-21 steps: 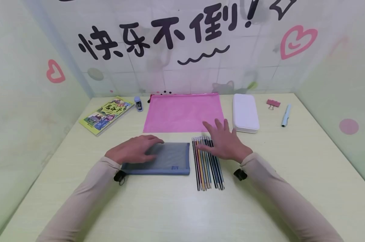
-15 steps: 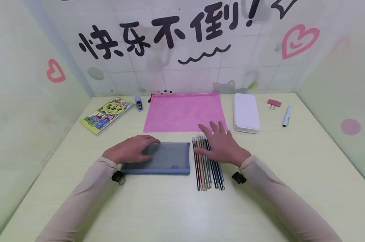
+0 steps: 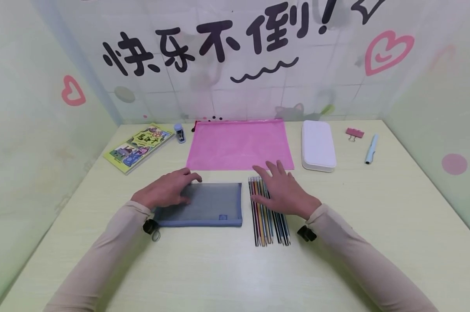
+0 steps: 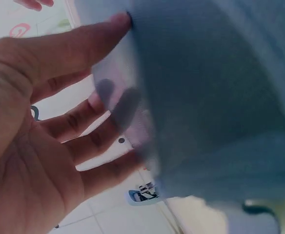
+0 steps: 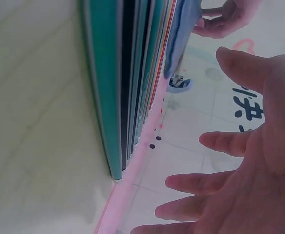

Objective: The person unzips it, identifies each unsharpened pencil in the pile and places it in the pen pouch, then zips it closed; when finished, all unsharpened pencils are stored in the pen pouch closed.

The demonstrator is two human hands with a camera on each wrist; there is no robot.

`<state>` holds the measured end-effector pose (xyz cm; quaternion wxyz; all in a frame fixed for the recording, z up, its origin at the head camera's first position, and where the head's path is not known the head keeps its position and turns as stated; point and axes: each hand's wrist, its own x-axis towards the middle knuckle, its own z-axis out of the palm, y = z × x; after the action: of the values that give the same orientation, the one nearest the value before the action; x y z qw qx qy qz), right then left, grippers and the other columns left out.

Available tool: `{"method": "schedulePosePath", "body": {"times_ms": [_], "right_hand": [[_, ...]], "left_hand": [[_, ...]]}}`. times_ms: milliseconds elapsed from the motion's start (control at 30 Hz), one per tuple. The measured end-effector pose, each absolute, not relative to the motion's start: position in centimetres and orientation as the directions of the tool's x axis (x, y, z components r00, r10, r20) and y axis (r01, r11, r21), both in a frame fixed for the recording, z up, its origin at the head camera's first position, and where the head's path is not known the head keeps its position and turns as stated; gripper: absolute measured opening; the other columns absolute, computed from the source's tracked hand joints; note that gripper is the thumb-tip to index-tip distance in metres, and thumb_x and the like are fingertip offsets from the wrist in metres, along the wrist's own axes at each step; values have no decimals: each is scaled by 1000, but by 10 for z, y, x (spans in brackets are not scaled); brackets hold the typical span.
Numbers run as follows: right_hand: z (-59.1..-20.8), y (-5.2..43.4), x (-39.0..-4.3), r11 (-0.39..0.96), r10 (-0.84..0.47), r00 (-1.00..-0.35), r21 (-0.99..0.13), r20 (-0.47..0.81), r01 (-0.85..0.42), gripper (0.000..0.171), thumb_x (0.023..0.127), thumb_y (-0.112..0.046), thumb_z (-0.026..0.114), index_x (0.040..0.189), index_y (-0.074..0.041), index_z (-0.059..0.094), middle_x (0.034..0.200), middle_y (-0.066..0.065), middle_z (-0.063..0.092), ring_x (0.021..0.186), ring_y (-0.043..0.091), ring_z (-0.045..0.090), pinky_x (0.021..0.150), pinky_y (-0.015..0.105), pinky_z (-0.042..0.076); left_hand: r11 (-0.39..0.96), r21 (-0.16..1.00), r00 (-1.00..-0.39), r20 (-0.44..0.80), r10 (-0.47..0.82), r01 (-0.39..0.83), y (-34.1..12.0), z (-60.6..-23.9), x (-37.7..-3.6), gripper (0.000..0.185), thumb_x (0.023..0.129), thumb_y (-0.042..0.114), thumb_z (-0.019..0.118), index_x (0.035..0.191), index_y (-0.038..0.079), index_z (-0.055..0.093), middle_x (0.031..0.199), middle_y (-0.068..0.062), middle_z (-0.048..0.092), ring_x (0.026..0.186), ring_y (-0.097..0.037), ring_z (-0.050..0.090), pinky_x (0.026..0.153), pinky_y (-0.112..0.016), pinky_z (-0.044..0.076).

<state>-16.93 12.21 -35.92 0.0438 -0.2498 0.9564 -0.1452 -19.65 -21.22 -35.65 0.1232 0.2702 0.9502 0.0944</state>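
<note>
Pencils (image 3: 267, 212), thin, straight, mixed colours, lie in a tight row on pale wood-grain counter (image 3: 227, 268), just right of grey mesh pouch (image 3: 205, 204), flat, rectangular, blue trim. Right hand (image 3: 283, 190) hovers over pencils' far ends, fingers spread straight, holding nothing; right wrist view shows the gap beneath the palm, head view doesn't. Left hand (image 3: 166, 190) rests on pouch's left end; left wrist view shows fingers (image 4: 84, 131) under the mesh, thumb on top. Farther back: pink mesh folder (image 3: 238, 145), white rounded case (image 3: 317, 145).
</note>
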Motion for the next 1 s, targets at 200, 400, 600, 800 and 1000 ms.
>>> {"method": "schedulePosePath", "body": {"times_ms": [200, 400, 600, 800, 1000], "right_hand": [[-360, 123, -170, 792, -528, -849, -343, 30, -505, 79, 95, -45, 64, 156, -8, 31, 157, 30, 31, 147, 58, 23, 112, 68, 34], [-361, 121, -169, 748, -553, -832, -414, 43, -518, 76, 94, -39, 66, 155, -8, 33, 157, 28, 32, 149, 53, 23, 115, 62, 36], [-361, 118, -168, 707, -577, -814, -453, 73, -542, 74, 93, -34, 69, 153, -7, 35, 156, 26, 33, 150, 48, 25, 116, 58, 36], [-359, 116, -164, 664, -593, -796, -482, 126, -571, 67, 93, -30, 69, 149, -5, 42, 155, 22, 38, 147, 42, 34, 116, 55, 38], [-358, 97, -156, 494, -671, -621, -381, 404, -781, 51, 88, -18, 76, 134, -5, 58, 140, 15, 54, 135, 30, 50, 110, 45, 46]], "left_hand": [[809, 342, -840, -91, 534, 478, -219, -351, -199, 24, 93, 2, 65, 115, 12, 67, 105, -4, 66, 93, -18, 59, 87, -38, 56], [758, 516, -871, -46, 490, 399, -226, -339, -200, 17, 97, 5, 61, 113, 9, 64, 99, -7, 70, 82, -15, 65, 74, -32, 56], [623, 738, -905, -39, 423, 259, -233, -333, -198, 33, 99, 2, 56, 129, 15, 59, 109, -15, 69, 84, -19, 72, 72, -31, 61], [476, 877, -923, -135, 360, 58, -236, -330, -196, 26, 103, 6, 51, 126, 8, 62, 127, -12, 62, 100, -17, 70, 85, -29, 60], [377, 923, -941, -193, 277, -78, -232, -330, -193, 31, 104, 12, 51, 133, 8, 59, 124, 1, 64, 103, -7, 69, 88, -25, 57]]}}
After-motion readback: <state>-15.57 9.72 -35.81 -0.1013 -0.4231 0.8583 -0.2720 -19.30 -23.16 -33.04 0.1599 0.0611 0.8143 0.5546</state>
